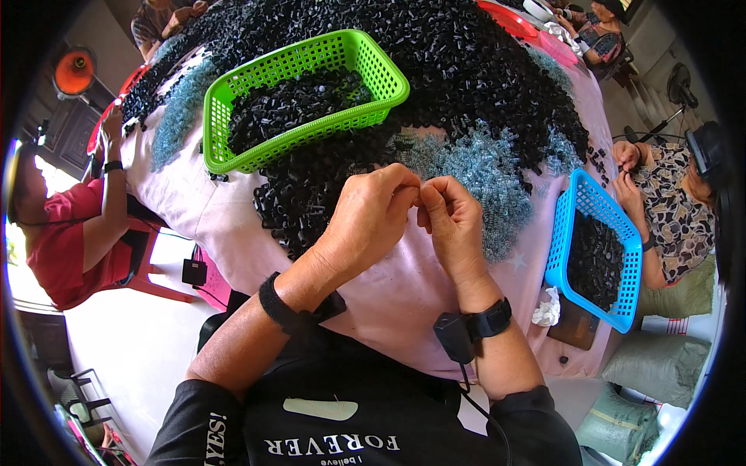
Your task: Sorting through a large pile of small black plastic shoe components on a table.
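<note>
Whatever piece is in hand lies at the meeting fingertips, near the middle of the surface's near edge, too covered to make out. The left hand [377,203] has thumb and fingers pressed together; the right hand [456,229] pinches against it, on what I cannot tell. Just beyond, loose black pieces [486,85] spread to the far edge and clear pieces [486,190] lie heaped, so by appearance much is left. The green basket [365,118], toward the surface's far left corner, and the blue basket [604,211], at its right edge, each hold black pieces below the rim; whether those are finished or waiting cannot be told.
</note>
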Tool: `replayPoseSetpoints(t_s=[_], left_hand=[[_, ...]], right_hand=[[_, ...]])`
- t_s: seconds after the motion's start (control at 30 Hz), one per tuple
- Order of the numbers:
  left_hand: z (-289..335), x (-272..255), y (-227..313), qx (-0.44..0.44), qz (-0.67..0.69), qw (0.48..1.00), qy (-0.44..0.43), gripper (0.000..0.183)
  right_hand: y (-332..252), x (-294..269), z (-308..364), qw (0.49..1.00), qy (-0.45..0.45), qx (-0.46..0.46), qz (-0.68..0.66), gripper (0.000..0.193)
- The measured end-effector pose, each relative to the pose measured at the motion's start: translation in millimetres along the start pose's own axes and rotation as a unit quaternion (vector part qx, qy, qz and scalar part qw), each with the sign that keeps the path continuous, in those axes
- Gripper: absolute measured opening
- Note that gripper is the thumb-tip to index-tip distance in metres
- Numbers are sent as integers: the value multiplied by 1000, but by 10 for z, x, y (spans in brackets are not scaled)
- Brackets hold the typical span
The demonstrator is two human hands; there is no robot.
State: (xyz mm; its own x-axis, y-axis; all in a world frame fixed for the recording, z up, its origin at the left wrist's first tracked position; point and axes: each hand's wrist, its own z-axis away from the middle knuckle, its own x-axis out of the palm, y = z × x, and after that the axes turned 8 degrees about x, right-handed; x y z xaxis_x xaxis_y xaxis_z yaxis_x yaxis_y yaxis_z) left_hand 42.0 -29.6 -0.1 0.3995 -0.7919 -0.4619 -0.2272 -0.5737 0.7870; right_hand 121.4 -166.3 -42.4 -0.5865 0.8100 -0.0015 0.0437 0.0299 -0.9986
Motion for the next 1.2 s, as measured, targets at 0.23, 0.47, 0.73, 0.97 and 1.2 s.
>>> replayPoseSetpoints(t_s=[0.23, 0.47, 0.73, 0.97, 1.2], left_hand=[[-82, -14, 16, -35, -11, 999, -24, 17], [-116, -23, -38, -96, 26, 995, -27, 22], [-66, -97, -80, -128, 50, 990, -20, 17], [-33, -124, -84, -100, 52, 993, -29, 11], [22, -155, -84, -2, -40, 999, 8, 14]], right_hand=[[20, 26, -4, 992, 38, -77, 95, 28], [44, -9, -40, 989, 54, -85, 105, 17], [59, -68, -66, 966, 110, -65, 223, 11], [21, -85, -107, 980, 146, -82, 110, 15], [-52, 19, -23, 999, 13, -7, -29, 21]])
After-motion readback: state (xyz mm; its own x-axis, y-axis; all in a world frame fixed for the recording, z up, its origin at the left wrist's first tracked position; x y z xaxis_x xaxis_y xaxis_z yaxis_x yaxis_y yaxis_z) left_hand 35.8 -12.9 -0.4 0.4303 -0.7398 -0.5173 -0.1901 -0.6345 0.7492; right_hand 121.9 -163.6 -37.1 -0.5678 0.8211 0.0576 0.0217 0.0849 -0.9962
